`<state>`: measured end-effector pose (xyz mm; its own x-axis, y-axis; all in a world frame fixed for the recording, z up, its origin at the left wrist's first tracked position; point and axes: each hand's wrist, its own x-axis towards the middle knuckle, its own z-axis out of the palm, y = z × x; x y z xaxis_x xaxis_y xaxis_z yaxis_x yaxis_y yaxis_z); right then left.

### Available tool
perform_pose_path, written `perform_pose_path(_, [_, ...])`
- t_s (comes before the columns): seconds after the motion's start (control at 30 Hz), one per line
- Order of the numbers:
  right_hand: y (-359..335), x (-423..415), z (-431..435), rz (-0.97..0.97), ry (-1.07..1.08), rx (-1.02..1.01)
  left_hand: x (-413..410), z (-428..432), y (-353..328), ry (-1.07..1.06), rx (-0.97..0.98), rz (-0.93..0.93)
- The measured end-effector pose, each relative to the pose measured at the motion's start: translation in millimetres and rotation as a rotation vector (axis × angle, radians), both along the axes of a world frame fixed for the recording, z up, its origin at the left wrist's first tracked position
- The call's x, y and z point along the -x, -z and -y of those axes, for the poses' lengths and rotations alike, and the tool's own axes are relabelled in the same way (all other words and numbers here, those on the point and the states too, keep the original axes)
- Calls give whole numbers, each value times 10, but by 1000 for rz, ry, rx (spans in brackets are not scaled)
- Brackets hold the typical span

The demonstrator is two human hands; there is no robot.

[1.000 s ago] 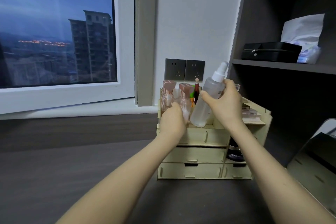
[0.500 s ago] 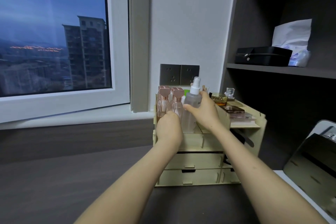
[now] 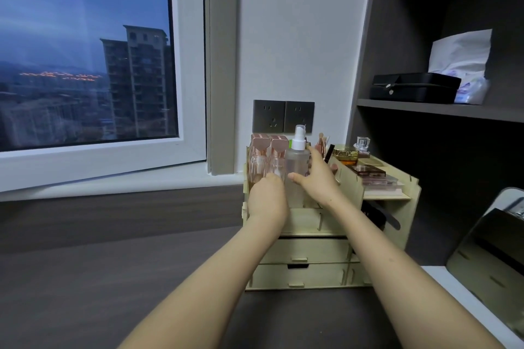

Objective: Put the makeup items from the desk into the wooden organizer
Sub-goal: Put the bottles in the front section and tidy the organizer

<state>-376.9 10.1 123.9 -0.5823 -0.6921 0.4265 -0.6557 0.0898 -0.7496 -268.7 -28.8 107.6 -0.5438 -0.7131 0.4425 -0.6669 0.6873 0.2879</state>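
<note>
step in hand: seating the clear spray bottle in the top left compartment of the wooden organizer. the bottle stands upright, just right of two rose-capped bottles. the right hand holds it, thumb in front and fingers wrapped behind. the left hand rests at the compartment's front edge. its fingers are hidden, so its grip cannot be told. next move, as judged: confirm the base is down, release the right hand, then check the tabletop for remaining items.
</note>
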Motion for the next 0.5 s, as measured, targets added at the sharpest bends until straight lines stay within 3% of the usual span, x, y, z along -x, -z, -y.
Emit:
perform_pose_path(0.27, [206,-227,-482,-277,160,134,-481,-31,-28,178,133,-343])
perform_pose_path(0.5, [226,-289,-960,-403,241,94,-674,-76,21,203,146,-448])
